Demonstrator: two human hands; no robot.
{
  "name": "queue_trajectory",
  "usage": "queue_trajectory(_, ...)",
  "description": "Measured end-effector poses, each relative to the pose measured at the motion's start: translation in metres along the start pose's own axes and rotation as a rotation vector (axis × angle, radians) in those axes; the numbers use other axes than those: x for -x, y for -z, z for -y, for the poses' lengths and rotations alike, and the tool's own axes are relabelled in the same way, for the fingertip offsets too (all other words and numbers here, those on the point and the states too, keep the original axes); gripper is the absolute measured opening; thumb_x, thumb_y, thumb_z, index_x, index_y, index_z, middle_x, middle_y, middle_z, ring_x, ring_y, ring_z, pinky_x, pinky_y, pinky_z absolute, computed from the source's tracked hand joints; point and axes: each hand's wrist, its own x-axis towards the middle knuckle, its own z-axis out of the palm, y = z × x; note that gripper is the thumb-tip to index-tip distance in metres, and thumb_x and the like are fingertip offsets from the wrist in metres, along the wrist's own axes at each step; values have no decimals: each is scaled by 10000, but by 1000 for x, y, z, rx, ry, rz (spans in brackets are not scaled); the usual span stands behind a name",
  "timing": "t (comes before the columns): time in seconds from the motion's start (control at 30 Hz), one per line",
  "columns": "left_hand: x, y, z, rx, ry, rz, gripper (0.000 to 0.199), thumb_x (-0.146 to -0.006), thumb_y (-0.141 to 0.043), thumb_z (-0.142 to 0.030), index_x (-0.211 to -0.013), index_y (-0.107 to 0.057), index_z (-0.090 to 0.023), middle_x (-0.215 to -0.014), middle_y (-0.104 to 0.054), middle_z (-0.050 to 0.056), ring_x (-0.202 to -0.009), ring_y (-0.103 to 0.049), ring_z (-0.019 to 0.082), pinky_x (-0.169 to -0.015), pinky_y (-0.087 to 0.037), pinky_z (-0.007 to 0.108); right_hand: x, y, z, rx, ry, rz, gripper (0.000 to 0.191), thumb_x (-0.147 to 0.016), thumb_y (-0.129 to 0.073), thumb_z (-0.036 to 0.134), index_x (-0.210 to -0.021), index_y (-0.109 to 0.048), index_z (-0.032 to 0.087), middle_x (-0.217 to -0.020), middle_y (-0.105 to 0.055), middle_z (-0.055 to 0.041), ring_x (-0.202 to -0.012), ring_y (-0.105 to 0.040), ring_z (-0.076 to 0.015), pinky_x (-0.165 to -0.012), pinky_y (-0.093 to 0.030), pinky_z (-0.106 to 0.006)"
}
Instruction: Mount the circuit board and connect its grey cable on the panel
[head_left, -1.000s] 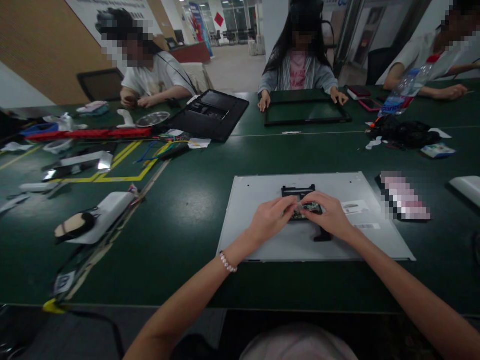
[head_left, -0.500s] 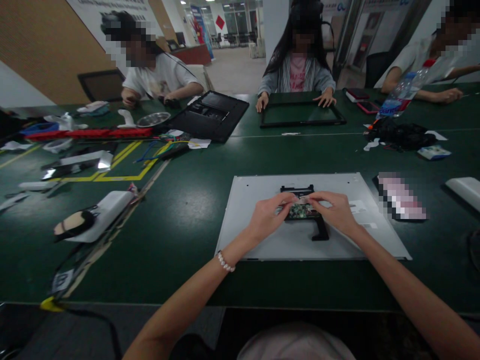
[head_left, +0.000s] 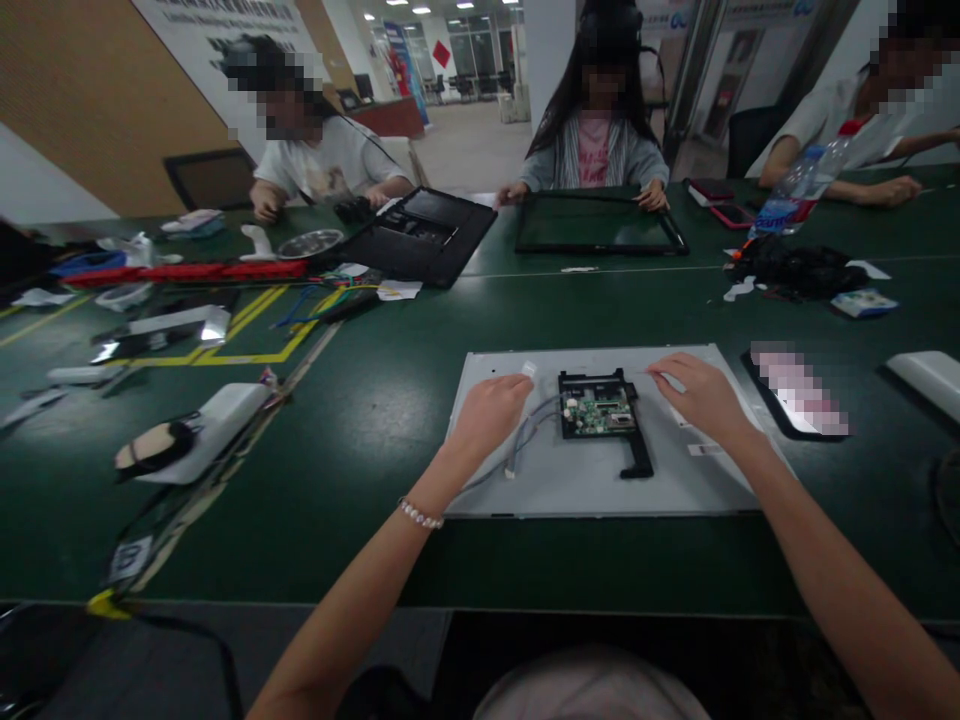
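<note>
**Circuit board (head_left: pixel 596 414) flanked by two hands**

The board is seated in a black bracket (head_left: pixel 641 455) on a grey panel (head_left: pixel 555 495), which is supported by the table (head_left: pixel 375 400). A small pale piece (head_left: pixel 529 369) is pinched in the left hand (head_left: pixel 487 412)'s grip, near the grey cables (head_left: pixel 525 432). The right hand (head_left: pixel 697 395)'s fingertips are held close together; whether anything is grasped there cannot be told.

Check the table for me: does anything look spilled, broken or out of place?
Nothing looks plainly spilled or broken. The grey cables by the green circuit board look untidy, looping loosely over the pale panel. White scraps also lie scattered beside the black bundle, like litter.
</note>
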Motion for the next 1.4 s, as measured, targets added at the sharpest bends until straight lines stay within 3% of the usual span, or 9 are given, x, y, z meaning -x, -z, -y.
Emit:
queue_trajectory(0.1,2,-4,1,42,85,129,230,-913,-462,-130,-902,-690,-158,-906,-740,99,-804,-701,223,-702,-517,319,2,-1,-6,22,-45,37,222,-915,-487,224,-990,-695,205,-992,-692,-87,-926,-658,-249,-805,-528,-394)
queue_trajectory(0.23,3,-6,-1,104,122,183,241,-936,-464,-231,-854,-681,-167,-842,-724,96,-758,-687,227,-686,-504,333,4,-1,-12,66,-69,109,220,-896,-493,213,-994,-690,203,-1035,-672,-98,-946,-649,-257,-827,-523,-410)
queue_trajectory(0.33,1,-4,-6,155,117,142,256,-955,-467,-293,-1000,-678,-155,-986,-722,118,-893,-684,243,-802,-518,378,4,-3,-14,49,-75,156,214,-890,-490,200,-997,-676,198,-1110,-672,-100,-983,-651,-264,-848,-520,-416)
queue_trajectory(0.5,-5,1,-29,271,-21,105,378,-968,-482,-328,-1290,-550,-142,-1391,-548,134,-1275,-518,247,-1071,-417,427,3,-7,-12,3,-147,178,208,-893,-486,195,-990,-670,194,-988,-709,-92,-839,-675,-238,-777,-538,-394)
queue_trajectory(0.67,-5,-6,-51,316,-199,211,528,-957,-506,-431,-1401,-449,-150,-1524,-399,127,-1415,-353,251,-1165,-306,441,1,-9,-6,-55,-134,127,217,-884,-488,173,-955,-692,195,-950,-698,-79,-785,-660,-206,-768,-542,-371)
queue_trajectory(1.0,-1,-25,-50,328,-199,228,454,-975,-476,-295,-1404,-447,-148,-1520,-411,117,-1419,-351,221,-1176,-294,412,-16,-19,16,-137,-159,-80,226,-903,-525,220,-953,-744,206,-964,-695,-81,-894,-658,-222,-831,-527,-377)
queue_trajectory(1.13,0,-26,-51,337,-212,202,431,-976,-469,-269,-1386,-460,-136,-1502,-431,132,-1409,-369,226,-1161,-324,422,-37,-31,27,-28,-87,90,266,-927,-486,197,-1020,-735,184,-1132,-695,-108,-1036,-638,-244,-935,-488,-392)
queue_trajectory(1.23,1,-28,-51,339,-220,180,414,-973,-475,-265,-1367,-476,-137,-1482,-454,135,-1401,-383,234,-1155,-333,433,-46,-42,34,40,-74,192,282,-934,-469,180,-1038,-730,195,-1084,-720,-105,-1017,-642,-252,-929,-484,-399)
queue_trajectory(1.4,3,-30,-52,329,-215,167,418,-971,-487,-276,-1371,-471,-158,-1480,-457,127,-1401,-385,231,-1155,-333,434,-45,-53,40,63,-79,244,264,-913,-493,158,-1002,-737,206,-1015,-731,-97,-966,-647,-236,-885,-492,-362)
